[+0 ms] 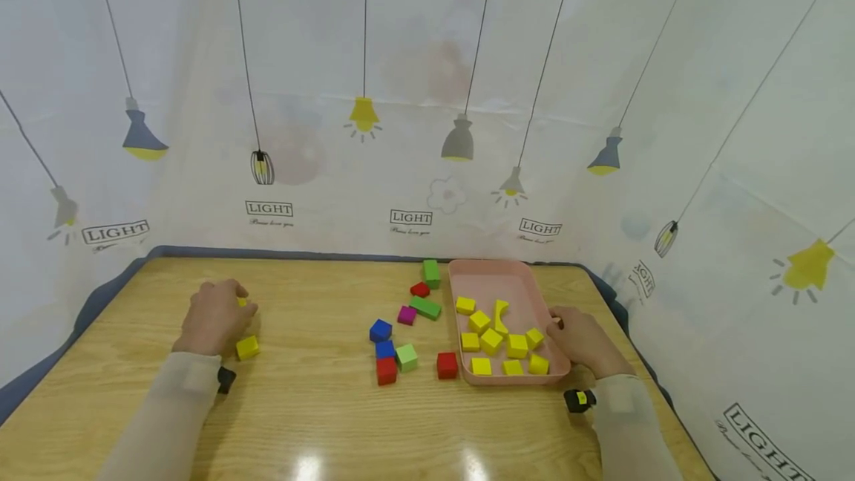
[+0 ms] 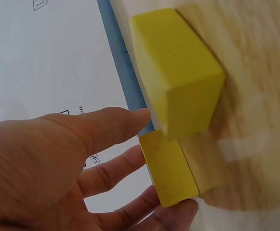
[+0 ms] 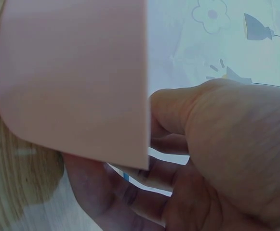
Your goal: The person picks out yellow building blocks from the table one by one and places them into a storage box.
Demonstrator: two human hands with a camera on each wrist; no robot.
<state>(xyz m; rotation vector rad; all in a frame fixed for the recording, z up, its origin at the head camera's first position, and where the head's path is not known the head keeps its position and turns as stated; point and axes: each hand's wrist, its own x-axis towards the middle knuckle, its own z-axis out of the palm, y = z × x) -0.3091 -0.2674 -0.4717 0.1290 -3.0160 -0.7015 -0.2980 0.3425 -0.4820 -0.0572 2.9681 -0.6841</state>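
Observation:
At the left of the table, my left hand (image 1: 212, 318) reaches over a yellow block (image 1: 243, 302), mostly hidden under the fingers in the head view. In the left wrist view, the fingers lie along the far side of that flat-faced yellow block (image 2: 168, 166), with the thumb extended and apart from it. A second yellow block (image 2: 178, 62) stands nearer that camera, just beside the thumb tip. On the right, my right hand (image 1: 584, 340) grips the side rim of a pink tray (image 1: 494, 273), fingers curled under its edge. Several yellow blocks (image 1: 490, 341) lie inside the tray.
Left of the tray lie a red block (image 1: 447, 365), another red block (image 1: 386, 371), blue blocks (image 1: 381, 330), a light green block (image 1: 406, 357), a magenta block (image 1: 407, 315) and green blocks (image 1: 424, 308). A patterned curtain (image 1: 320, 169) rises behind the wooden table (image 1: 307, 407).

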